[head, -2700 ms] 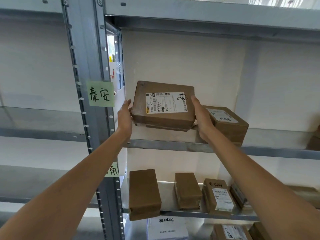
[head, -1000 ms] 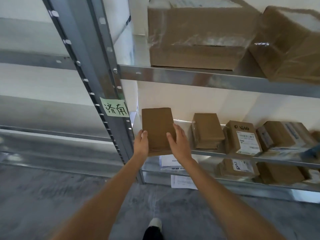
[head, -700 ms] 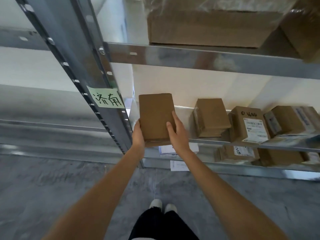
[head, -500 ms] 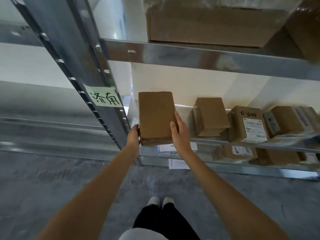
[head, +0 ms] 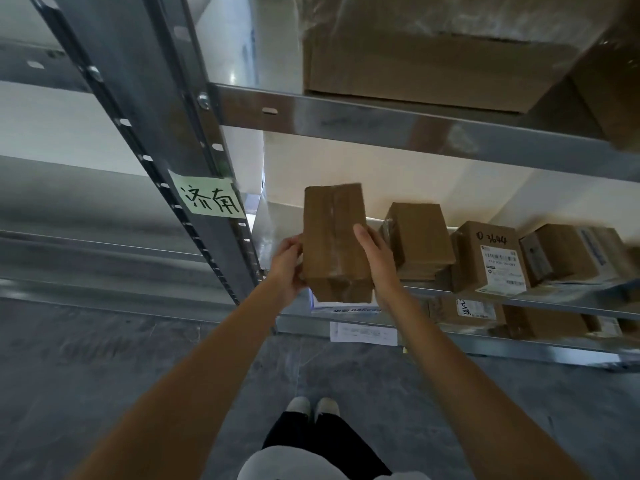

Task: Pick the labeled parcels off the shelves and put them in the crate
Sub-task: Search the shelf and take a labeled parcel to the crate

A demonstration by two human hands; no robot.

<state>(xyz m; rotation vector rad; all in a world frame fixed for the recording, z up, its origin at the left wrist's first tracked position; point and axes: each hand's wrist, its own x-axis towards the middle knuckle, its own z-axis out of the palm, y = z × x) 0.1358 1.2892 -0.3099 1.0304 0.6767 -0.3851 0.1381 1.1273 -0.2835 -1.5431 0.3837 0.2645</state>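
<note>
My left hand [head: 285,265] and right hand [head: 375,261] clamp the parcel [head: 334,242] at nine and three o'clock; it seems stiff, light, tape-slick.

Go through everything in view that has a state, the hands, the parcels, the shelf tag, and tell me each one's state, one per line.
Left hand: grips the plain parcel's left side.
Right hand: grips its right side.
Plain parcel: taped shut, held, no label showing.
Second plain parcel: lying on the shelf.
Labeled parcel: sealed, on the shelf, label facing out.
Green tag: stuck to the upright.
</note>
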